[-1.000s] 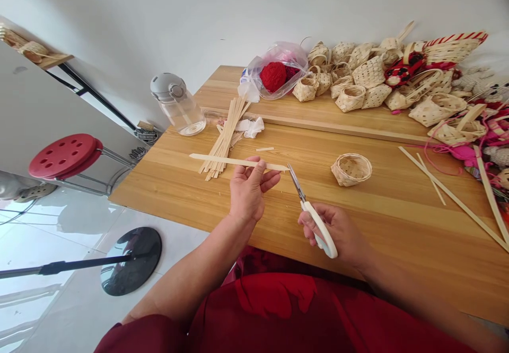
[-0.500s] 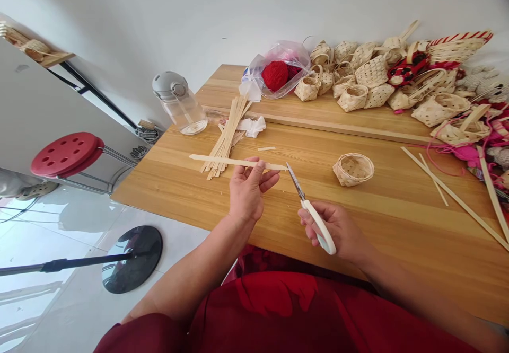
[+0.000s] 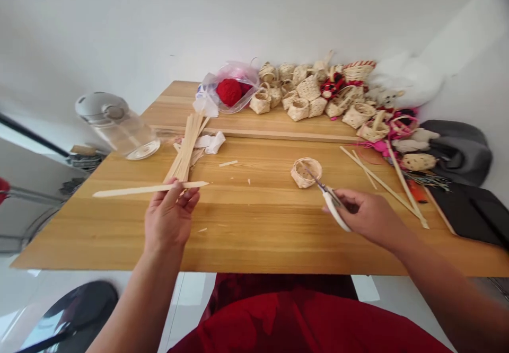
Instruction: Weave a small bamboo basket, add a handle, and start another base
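My left hand [image 3: 169, 218] pinches a pale flat wooden strip [image 3: 131, 190], held level over the near left of the table; both its ends are cut to points. In my right hand [image 3: 368, 218] is a pair of white-handled scissors [image 3: 334, 210], the fingers wrapped round the handles. The blades reach over a small woven basket [image 3: 304, 179] that stands on the table; I cannot tell whether they touch it. A bundle of similar strips [image 3: 186, 143] lies just beyond my left hand.
A clear bottle [image 3: 123, 130] with a grey lid stands at the left. Along the wall are several small woven baskets [image 3: 298, 108] and a plastic bag with red yarn [image 3: 229, 92]. Loose strips [image 3: 382, 183] lie at the right, near a dark flat board [image 3: 469, 212]. Small offcuts [image 3: 228, 163] dot the table.
The scissors have moved away from the strip's end, rightward to the small basket. My left hand still holds the strip, whose near end now looks pointed. The view has turned to the right.
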Tool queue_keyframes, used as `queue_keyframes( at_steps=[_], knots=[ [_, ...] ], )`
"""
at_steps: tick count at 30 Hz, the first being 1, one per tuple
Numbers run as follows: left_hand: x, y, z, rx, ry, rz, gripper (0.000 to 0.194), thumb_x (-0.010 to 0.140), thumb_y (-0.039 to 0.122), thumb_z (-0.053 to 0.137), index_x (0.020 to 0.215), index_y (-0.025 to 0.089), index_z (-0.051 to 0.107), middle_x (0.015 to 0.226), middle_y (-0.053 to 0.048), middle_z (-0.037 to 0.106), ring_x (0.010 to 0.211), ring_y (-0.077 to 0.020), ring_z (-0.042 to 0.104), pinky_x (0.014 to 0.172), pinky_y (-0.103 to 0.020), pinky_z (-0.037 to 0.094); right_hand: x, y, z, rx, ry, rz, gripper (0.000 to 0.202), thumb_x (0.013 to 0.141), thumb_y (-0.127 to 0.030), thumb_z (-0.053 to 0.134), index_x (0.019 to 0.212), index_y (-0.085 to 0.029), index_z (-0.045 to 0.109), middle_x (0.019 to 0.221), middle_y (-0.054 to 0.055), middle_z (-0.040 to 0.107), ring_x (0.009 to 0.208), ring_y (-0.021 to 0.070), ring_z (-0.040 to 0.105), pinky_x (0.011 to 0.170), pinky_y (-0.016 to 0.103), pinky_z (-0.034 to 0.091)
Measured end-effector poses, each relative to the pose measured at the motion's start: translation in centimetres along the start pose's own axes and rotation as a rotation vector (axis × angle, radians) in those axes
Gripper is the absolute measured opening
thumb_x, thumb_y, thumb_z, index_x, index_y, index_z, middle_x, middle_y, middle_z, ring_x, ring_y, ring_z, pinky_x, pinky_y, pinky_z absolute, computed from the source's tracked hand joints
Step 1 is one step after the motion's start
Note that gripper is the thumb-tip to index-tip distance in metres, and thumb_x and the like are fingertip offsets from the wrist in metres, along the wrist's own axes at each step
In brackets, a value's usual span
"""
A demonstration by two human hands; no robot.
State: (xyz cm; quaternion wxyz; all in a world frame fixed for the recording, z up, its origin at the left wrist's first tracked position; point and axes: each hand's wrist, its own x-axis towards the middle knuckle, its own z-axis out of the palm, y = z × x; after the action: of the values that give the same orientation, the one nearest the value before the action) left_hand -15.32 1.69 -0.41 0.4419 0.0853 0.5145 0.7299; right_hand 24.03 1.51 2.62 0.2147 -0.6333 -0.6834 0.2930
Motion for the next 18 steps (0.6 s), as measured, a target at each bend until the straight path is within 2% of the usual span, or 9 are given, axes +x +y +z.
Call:
queue_keyframes(
  at_steps=[3,5,10,15,18],
  knots=[
    [0.6,0.3,-0.8,-0.003,0.011,0.022,0.023,0.076,0.010,0.078,0.093,0.020,0.066,0.074,0.004,0.069,0.062,-0.0110,0.071,0.061,-0.019,0.061,1.4,2.6,-3.4,-0.142,0.106,0.104,0.037,0.080,-0.056,0.072,0.099,-0.024,0.076,0.076,0.002,0.074,0.065,0.0205,0.064,0.057,0.031,0.042],
    [0.8,0.4,-1.3,0.005,0.015,0.044,0.023,0.076,0.007,0.075,0.093,0.020,0.067,0.074,0.003,0.069,0.063,-0.0111,0.071,0.059,-0.017,0.060,2.3,4.1,-5.0,-0.193,0.149,0.197,0.035,0.080,-0.053,0.070,0.097,-0.023,0.075,0.078,0.004,0.077,0.067,0.0224,0.067,0.059,0.032,0.044],
    [0.8,0.5,-2.4,0.023,0.031,0.052,0.025,0.074,0.004,0.074,0.093,0.020,0.068,0.072,0.003,0.068,0.061,-0.0118,0.068,0.050,-0.016,0.056,4.4,7.3,-6.3,-0.273,0.248,0.315,0.034,0.081,-0.047,0.070,0.101,-0.020,0.076,0.092,0.009,0.081,0.081,0.0279,0.075,0.067,0.034,0.048],
    [0.9,0.9,-2.9,0.036,0.048,0.060,0.025,0.075,0.003,0.072,0.092,0.022,0.069,0.072,0.003,0.068,0.061,-0.0111,0.067,0.050,-0.015,0.057,8.4,9.4,-7.6,-0.449,0.336,0.332,0.036,0.083,-0.048,0.071,0.100,-0.018,0.080,0.088,0.013,0.079,0.079,0.0286,0.071,0.065,0.034,0.043],
    [0.5,1.5,-2.8,0.041,0.050,0.079,0.023,0.079,0.003,0.070,0.090,0.023,0.068,0.068,0.004,0.066,0.061,-0.0093,0.067,0.050,-0.014,0.056,10.8,10.4,-8.7,-0.442,0.374,0.196,0.041,0.087,-0.050,0.070,0.093,-0.011,0.080,0.079,0.018,0.075,0.074,0.0261,0.067,0.064,0.036,0.037]
  ],
)
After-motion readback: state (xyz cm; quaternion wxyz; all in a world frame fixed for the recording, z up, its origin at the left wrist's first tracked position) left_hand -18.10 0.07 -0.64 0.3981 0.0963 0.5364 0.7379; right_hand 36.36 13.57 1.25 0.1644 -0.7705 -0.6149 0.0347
